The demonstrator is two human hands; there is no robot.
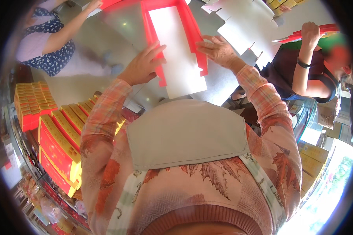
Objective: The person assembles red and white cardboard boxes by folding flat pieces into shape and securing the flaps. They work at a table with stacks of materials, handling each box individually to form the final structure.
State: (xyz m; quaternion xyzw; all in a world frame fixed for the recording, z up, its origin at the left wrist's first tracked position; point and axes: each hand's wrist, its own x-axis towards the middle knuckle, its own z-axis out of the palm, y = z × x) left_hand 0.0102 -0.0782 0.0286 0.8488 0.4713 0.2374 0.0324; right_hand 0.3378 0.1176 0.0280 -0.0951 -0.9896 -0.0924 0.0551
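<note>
Evidently, hands [143, 64] [220, 51] at box edges [189, 28]

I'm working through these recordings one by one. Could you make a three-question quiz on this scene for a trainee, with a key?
1. True or false: the red-and-white carton lies between the person's left hand and right hand.
2. Where do the stacked red-and-yellow boxes stand?
A) At the picture's right edge
B) At the picture's left
C) Between the person's hands
3. What is worn on the wrist of the co-worker at the right?

Key:
1. True.
2. B.
3. A dark band.
</note>
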